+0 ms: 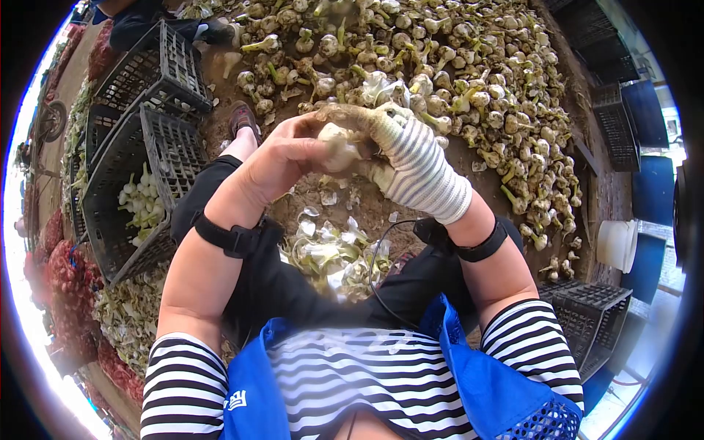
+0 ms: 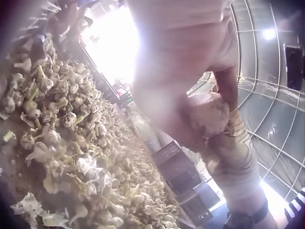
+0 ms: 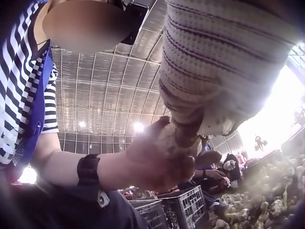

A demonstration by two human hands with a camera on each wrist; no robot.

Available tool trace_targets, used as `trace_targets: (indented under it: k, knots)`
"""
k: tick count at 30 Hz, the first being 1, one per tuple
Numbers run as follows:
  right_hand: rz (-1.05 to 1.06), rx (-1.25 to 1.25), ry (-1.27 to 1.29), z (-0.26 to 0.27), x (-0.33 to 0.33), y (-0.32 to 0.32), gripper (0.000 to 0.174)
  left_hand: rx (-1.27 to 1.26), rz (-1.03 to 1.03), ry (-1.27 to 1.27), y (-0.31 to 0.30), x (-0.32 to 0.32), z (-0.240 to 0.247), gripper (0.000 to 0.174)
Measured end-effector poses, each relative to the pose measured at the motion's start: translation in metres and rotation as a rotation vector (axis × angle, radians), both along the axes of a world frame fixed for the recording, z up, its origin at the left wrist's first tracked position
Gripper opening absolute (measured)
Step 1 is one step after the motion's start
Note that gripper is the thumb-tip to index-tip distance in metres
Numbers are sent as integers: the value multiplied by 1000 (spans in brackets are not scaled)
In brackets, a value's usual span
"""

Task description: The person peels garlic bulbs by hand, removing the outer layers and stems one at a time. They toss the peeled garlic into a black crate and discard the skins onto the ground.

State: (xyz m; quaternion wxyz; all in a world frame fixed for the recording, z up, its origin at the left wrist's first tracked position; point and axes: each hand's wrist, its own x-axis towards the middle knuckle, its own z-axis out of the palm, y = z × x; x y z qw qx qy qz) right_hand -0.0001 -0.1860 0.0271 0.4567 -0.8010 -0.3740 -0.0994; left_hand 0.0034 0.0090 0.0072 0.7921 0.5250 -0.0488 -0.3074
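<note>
A pale garlic bulb (image 1: 339, 147) is held up between both hands in front of the body. My bare left hand (image 1: 284, 152) grips it from one side, thumb across its front. The right hand (image 1: 414, 163), in a white knitted glove with grey stripes and bare fingertips, curls its fingers around the other side. In the left wrist view the bulb (image 2: 208, 116) sits between the left palm and the right fingers. From the right wrist, the left hand (image 3: 155, 160) appears just below the glove, with the bulb partly hidden by fingers.
A large heap of garlic (image 1: 455, 66) spreads ahead and to the right. Black plastic crates (image 1: 176, 154) stand at the left, one holding cleaned bulbs (image 1: 141, 199). Loose peelings (image 1: 330, 253) lie between the legs. Another crate (image 1: 590, 312) and a white bucket (image 1: 617, 245) are on the right.
</note>
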Motion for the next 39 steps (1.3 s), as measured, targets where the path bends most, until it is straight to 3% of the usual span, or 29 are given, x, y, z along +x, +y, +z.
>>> trace_targets:
  k: [2, 4, 5, 7, 8, 9, 11, 13, 18, 22, 25, 27, 29, 31, 37, 38, 39]
  knots:
    - [-80, -8, -65, -3, -1, -1, 52, -107, -8, 83, -2, -1, -2, 51]
    - [-251, -88, -223, -8, 9, -8, 57, -144, 55, 7, -5, 2, -8, 56]
    - [-332, 30, -250, -11, 12, -10, 52, -181, 122, -60, -6, 3, -11, 62]
    - [-476, 418, 46, -18, 17, -11, 38, -158, 169, -121, -13, 0, -9, 58]
    - [-385, 695, 505, -16, 17, -16, 27, -135, 230, -202, -18, -2, -7, 55]
    - [-254, 667, 743, -15, 19, -24, 28, -110, 292, -280, -20, -3, -5, 52]
    - [-194, 547, 977, -20, 13, -16, 29, 19, 281, -371, -21, -2, -8, 56]
    - [-164, 582, 978, -16, 8, -8, 27, 99, 234, -524, -28, -4, -7, 58]
    - [-69, 617, 997, -23, 14, -7, 24, 20, 334, -447, -28, -4, -8, 56]
    - [-1, 785, 1039, -21, 12, -4, 26, -116, 232, -154, -17, -2, -6, 55]
    - [83, 831, 1061, -18, 6, -4, 29, -237, 202, 45, -16, -2, -12, 59]
    - [31, 758, 1030, -19, 9, -7, 28, -319, 213, 142, -18, -5, -14, 60]
    - [-22, 682, 992, -16, 11, -10, 27, -155, 294, -179, -20, -6, -12, 60]
    - [-33, 592, 930, -11, 11, -9, 27, -79, 318, -175, -20, -6, -8, 59]
    - [-160, 434, 812, -15, 10, -2, 24, 435, 427, -777, -24, -4, -18, 58]
    - [-161, 435, 813, -16, 10, -2, 24, 435, 426, -776, -23, -5, -17, 58]
    - [-108, 556, 880, -17, 10, -2, 23, 294, 389, -573, -24, -9, -9, 58]
